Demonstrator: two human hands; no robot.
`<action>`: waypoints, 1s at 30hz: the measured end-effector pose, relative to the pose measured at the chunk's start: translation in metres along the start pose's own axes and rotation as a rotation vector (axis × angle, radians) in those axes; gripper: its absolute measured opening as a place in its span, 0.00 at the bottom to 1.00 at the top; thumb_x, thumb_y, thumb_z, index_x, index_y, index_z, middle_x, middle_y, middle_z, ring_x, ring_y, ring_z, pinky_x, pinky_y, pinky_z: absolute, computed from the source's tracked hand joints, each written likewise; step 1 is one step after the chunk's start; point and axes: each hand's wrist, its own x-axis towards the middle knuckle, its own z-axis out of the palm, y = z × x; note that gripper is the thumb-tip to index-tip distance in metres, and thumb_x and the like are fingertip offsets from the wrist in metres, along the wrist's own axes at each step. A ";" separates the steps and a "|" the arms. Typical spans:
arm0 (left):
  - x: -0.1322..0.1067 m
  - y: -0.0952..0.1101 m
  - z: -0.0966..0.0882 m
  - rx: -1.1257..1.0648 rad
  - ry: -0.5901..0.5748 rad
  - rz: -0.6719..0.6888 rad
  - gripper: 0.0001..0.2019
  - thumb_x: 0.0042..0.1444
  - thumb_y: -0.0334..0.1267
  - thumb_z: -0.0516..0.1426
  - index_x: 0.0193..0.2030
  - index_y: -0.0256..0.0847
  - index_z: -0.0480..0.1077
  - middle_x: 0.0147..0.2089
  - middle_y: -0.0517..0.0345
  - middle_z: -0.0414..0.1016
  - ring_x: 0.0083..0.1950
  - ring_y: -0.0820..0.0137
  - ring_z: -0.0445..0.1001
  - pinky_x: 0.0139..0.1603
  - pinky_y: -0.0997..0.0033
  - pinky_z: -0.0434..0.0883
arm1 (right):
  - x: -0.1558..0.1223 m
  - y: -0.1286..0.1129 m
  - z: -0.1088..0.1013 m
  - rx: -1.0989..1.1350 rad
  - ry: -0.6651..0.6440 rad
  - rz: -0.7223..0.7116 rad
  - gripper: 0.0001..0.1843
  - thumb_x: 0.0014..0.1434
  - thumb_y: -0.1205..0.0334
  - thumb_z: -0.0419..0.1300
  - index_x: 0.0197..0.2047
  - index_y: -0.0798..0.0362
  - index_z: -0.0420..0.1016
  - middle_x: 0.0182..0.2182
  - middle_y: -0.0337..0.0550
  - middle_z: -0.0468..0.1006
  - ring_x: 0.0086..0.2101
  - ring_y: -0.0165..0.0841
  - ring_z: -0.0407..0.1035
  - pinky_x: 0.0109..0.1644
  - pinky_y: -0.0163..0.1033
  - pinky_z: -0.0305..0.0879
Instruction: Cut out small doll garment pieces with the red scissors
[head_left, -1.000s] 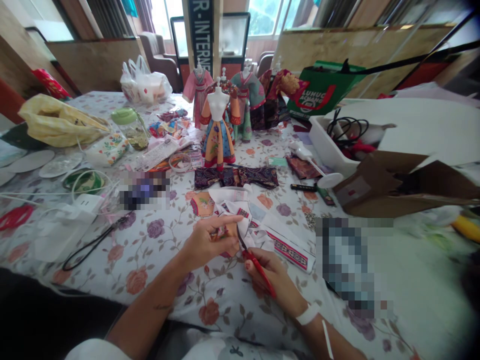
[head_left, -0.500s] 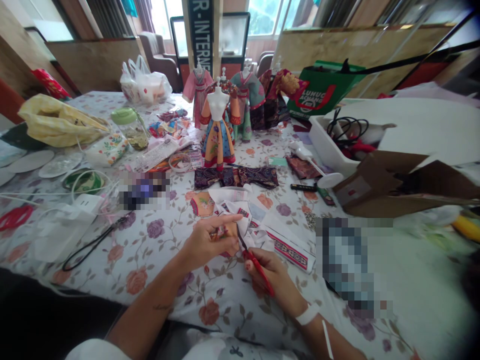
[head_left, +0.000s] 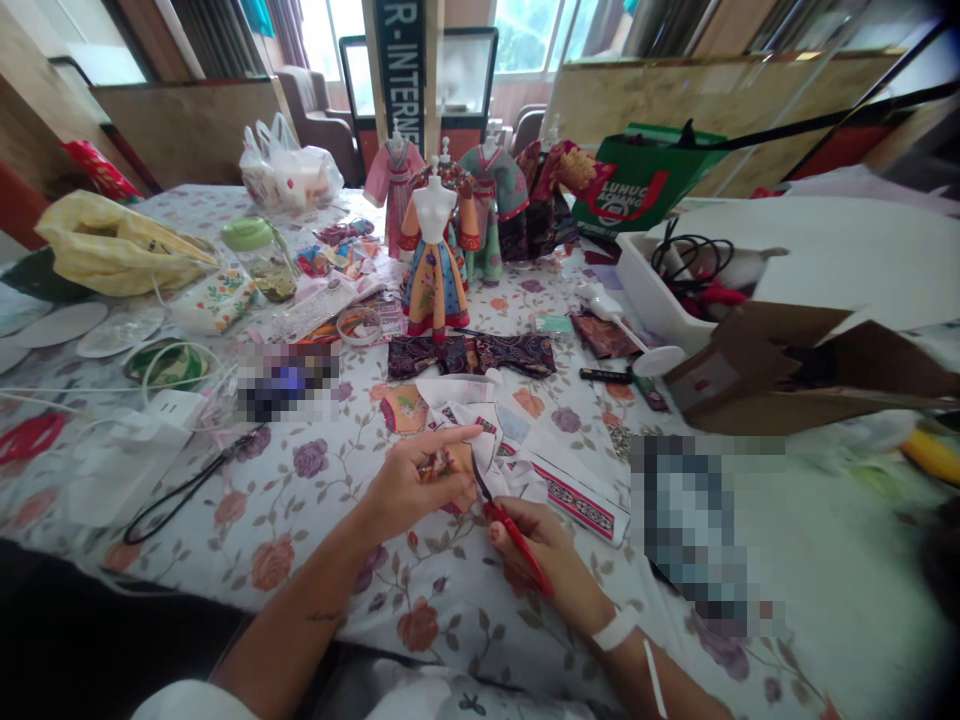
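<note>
My left hand [head_left: 412, 475] pinches a small piece of orange printed fabric [head_left: 459, 462] between thumb and fingers, the index finger stretched over it. Red-handled scissors [head_left: 517, 540] are gripped in my right hand [head_left: 551, 550]. Their dark blades point up and left at the fabric's right edge; whether they touch it I cannot tell. Just beyond my hands lie white scraps with red patterned trim [head_left: 577, 500] and another orange floral piece [head_left: 403, 410]. Behind these, a small mannequin [head_left: 435, 210] wears an orange and blue skirt, with a dark paisley strip [head_left: 480, 355] at its foot.
More dressed mannequins [head_left: 491, 190] stand at the back. To the right are a white foam box [head_left: 637, 270], a cardboard box [head_left: 720, 380] and a green bag [head_left: 622, 180]. On the left lie a white charger [head_left: 112, 460] with cables, a green-lidded jar [head_left: 259, 255] and a yellow bag [head_left: 112, 240].
The scissor blades look slightly wider apart than before. Both hands stay in nearly the same place, with the fabric and scissors still held.
</note>
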 end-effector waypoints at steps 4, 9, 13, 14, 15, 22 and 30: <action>-0.001 -0.001 -0.001 0.017 -0.001 0.004 0.24 0.49 0.34 0.60 0.56 0.41 0.71 0.29 0.64 0.67 0.24 0.79 0.55 0.25 0.78 0.58 | -0.001 0.000 0.000 0.017 0.000 0.003 0.28 0.50 0.36 0.60 0.21 0.51 0.56 0.11 0.27 0.55 0.11 0.21 0.49 0.14 0.29 0.44; -0.001 -0.002 -0.001 0.008 -0.022 0.005 0.24 0.49 0.37 0.61 0.56 0.42 0.71 0.31 0.62 0.68 0.27 0.77 0.59 0.30 0.76 0.61 | -0.001 0.000 0.000 0.027 0.010 0.007 0.28 0.50 0.37 0.61 0.21 0.51 0.56 0.12 0.27 0.55 0.12 0.21 0.49 0.14 0.29 0.44; 0.000 -0.004 -0.001 0.013 -0.037 0.003 0.25 0.50 0.38 0.61 0.57 0.42 0.70 0.31 0.62 0.68 0.25 0.78 0.57 0.28 0.77 0.60 | 0.000 0.001 0.000 0.041 0.007 0.005 0.28 0.50 0.37 0.61 0.21 0.51 0.55 0.12 0.26 0.54 0.11 0.21 0.49 0.14 0.29 0.45; 0.000 -0.004 -0.001 0.015 -0.037 0.003 0.25 0.50 0.37 0.61 0.57 0.42 0.70 0.32 0.62 0.69 0.25 0.78 0.57 0.28 0.76 0.60 | 0.000 0.001 0.000 0.043 0.007 0.007 0.28 0.50 0.37 0.61 0.21 0.51 0.56 0.12 0.26 0.54 0.11 0.21 0.48 0.14 0.29 0.45; 0.000 -0.004 -0.001 0.016 -0.035 0.005 0.25 0.50 0.37 0.61 0.57 0.42 0.70 0.32 0.62 0.69 0.25 0.79 0.57 0.28 0.76 0.60 | 0.000 0.001 0.000 0.045 0.010 0.009 0.28 0.49 0.37 0.61 0.21 0.51 0.56 0.12 0.26 0.54 0.11 0.21 0.48 0.14 0.29 0.45; -0.001 -0.003 -0.001 0.018 -0.032 -0.002 0.25 0.49 0.37 0.61 0.57 0.42 0.70 0.31 0.63 0.69 0.23 0.80 0.55 0.25 0.77 0.59 | 0.001 0.002 0.000 0.027 0.018 0.014 0.28 0.49 0.36 0.61 0.22 0.51 0.56 0.12 0.26 0.55 0.11 0.21 0.49 0.14 0.29 0.45; 0.000 -0.003 -0.002 0.020 -0.040 0.002 0.26 0.49 0.37 0.61 0.57 0.41 0.70 0.31 0.62 0.68 0.24 0.79 0.56 0.25 0.77 0.58 | 0.001 0.002 0.000 0.018 0.032 0.020 0.29 0.48 0.35 0.61 0.21 0.51 0.56 0.11 0.27 0.56 0.11 0.21 0.50 0.13 0.29 0.46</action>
